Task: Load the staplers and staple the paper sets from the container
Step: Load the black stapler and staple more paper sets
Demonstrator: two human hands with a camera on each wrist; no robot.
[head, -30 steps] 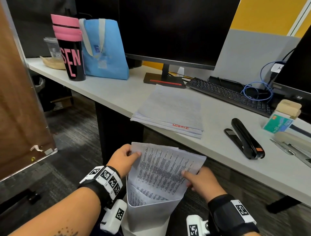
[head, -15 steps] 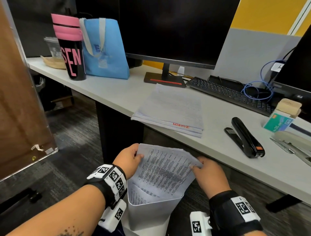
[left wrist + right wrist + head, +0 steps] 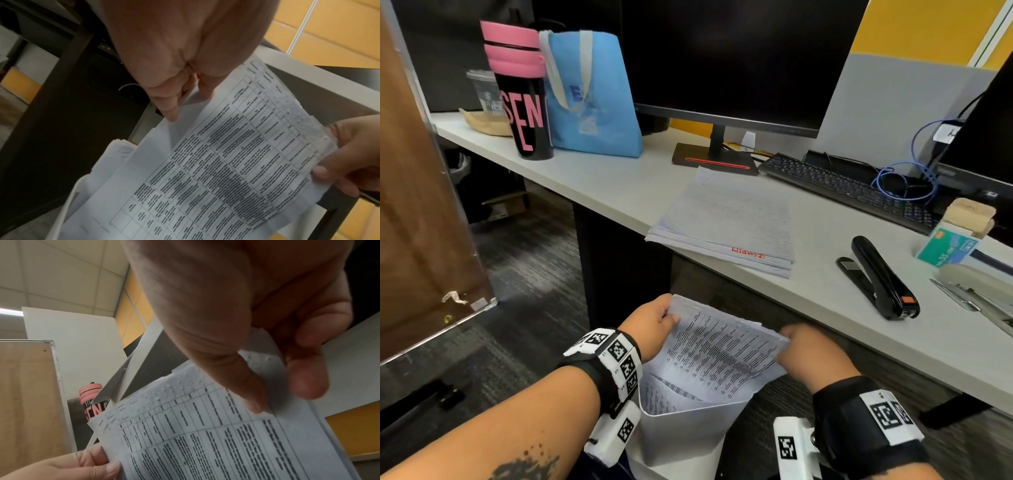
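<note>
A set of printed sheets (image 3: 719, 353) sticks up out of a white container (image 3: 681, 435) below the desk edge. My left hand (image 3: 654, 325) pinches the set's upper left corner, its fingers (image 3: 170, 104) behind the sheets (image 3: 226, 162). My right hand (image 3: 808, 349) pinches the right edge; its thumb and fingertips (image 3: 252, 394) close on the paper (image 3: 205, 443). More sheets stay inside the container. A black stapler (image 3: 880, 277) lies on the desk (image 3: 619, 192) at the right, beside a grey stapler (image 3: 976, 287) lying opened out and a green staple box (image 3: 945, 246). A paper stack (image 3: 729, 222) rests at the desk's middle.
A monitor (image 3: 722, 51), keyboard (image 3: 849, 188) and blue cable (image 3: 907, 178) fill the back of the desk. A pink-lidded tumbler (image 3: 524, 92) and blue bag (image 3: 592, 92) stand at the far left. A wooden panel (image 3: 417, 212) rises on the left over carpet.
Both hands have risen a little with the printed set, lifting it further out of the container. The right hand has shifted up along the right edge.
</note>
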